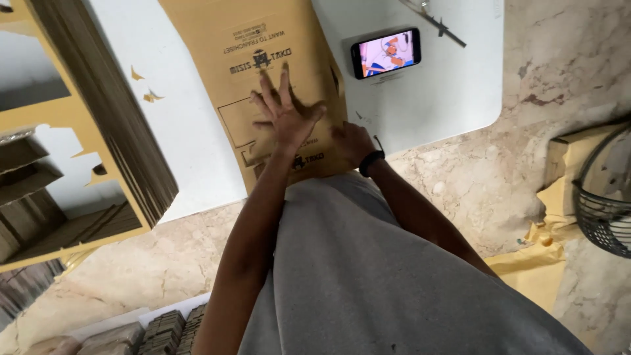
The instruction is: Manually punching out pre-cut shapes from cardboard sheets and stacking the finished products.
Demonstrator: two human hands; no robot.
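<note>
Head view, looking straight down.

L hand [287, 117]: palm down, fingers spread wide and flat on the brown cardboard sheet [263, 85]. Not gripping, just pressing on the printed face.

R hand [351, 143]: at the sheet's right edge, near its lower corner, knuckles up, fingers curled. Looks like it pinches the edge, but fingertips are hidden, so can't tell for sure if it grips. Black wristband [370, 162] on that wrist.

Cardboard sheet: flat, unfolded, lies on the white table [453, 92], running from top of frame down to the table's near edge, where it meets the person's grey shirt [381, 276]. Dark printing and outlined rectangles on its face. Both hands are on its lower half, just beside each other, not touching.

Around it:
- Phone [386, 52] w/ lit screen, propped on the table just right of the sheet, apart from R hand.
- Thin dark tool [439, 25] at table's top right; kind unclear.
- Tall stack of same brown die-cut sheets [92, 118] at left, near but apart from L hand.
- Small cardboard scraps [150, 92] on the table btwn stack and sheet.
- Marble-pattern floor [565, 66] at right.
- Wire fan guard [608, 197] at far right edge, more brown cardboard under it.
- Bundles of flat stock [164, 332] at bottom left; detail too small to tell.
</note>
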